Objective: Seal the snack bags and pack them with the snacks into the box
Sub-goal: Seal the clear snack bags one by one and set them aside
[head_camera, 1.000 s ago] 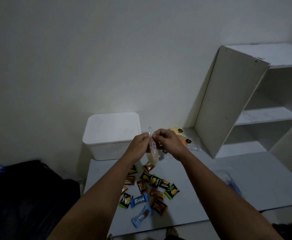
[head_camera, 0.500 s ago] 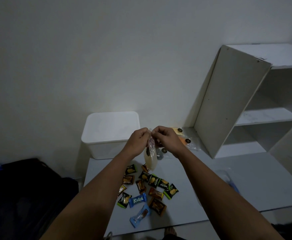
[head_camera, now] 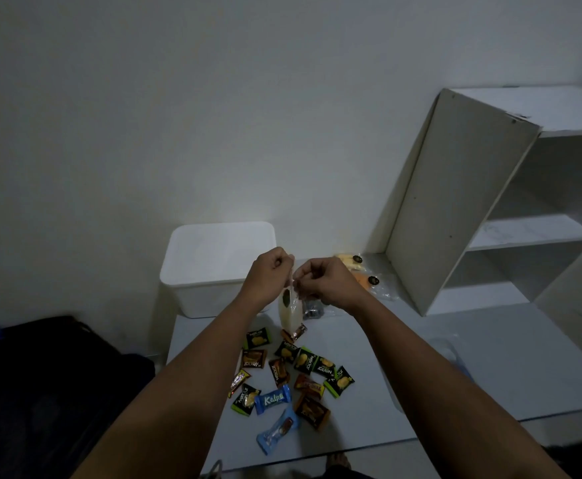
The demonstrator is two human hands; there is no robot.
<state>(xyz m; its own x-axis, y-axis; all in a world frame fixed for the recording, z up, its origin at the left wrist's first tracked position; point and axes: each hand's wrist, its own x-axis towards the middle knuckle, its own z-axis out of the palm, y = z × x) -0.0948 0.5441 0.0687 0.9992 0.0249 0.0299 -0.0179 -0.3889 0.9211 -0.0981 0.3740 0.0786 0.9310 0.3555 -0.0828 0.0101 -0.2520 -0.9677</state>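
While the left hand (head_camera: pixel 269 275) and the right hand (head_camera: pixel 324 281) are pinching the top edge of a clear snack bag (head_camera: pixel 290 312) with curled fingers, the bag is hanging above the counter (head_camera: pixel 489 357), its lower end just over the scattered wrapped snacks (head_camera: pixel 293 378). The white box (head_camera: pixel 213 271), lid on, is standing behind the hands. Two more bagged snacks (head_camera: pixel 362 271) are lying beside the white shelf unit (head_camera: pixel 462 209).
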